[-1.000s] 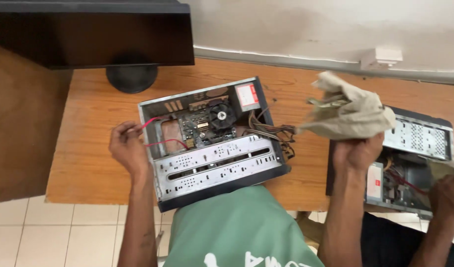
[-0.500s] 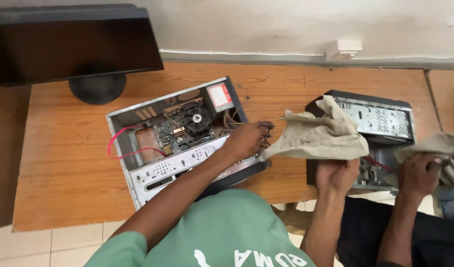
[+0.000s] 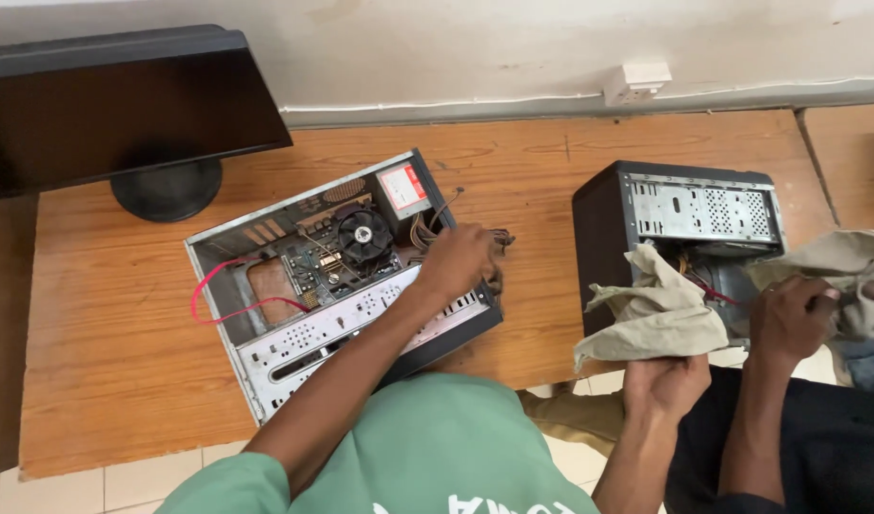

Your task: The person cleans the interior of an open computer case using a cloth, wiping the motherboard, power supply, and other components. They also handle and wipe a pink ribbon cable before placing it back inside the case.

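An open grey computer case (image 3: 294, 357) lies flat on the wooden table (image 3: 541, 171), showing its board, a black fan (image 3: 363, 231) and a red cable (image 3: 216, 297). My left hand (image 3: 461, 259) reaches across it and curls over the case's right corner beside a bundle of wires. My right hand (image 3: 667, 383) is at the table's front edge, closed on a crumpled beige cloth (image 3: 657, 312) that hangs in front of a second, black computer case (image 3: 689, 214).
A co-worker's hand (image 3: 789, 319) grips another beige cloth (image 3: 855, 266) at the black case's right side. A dark monitor (image 3: 123, 105) on a round stand (image 3: 167, 187) occupies the table's back left. A wall socket (image 3: 637, 82) sits above the table.
My left hand moved from the grey case's left edge across to its right corner. My right hand lowered the cloth toward the table's front edge. The view shifted right.
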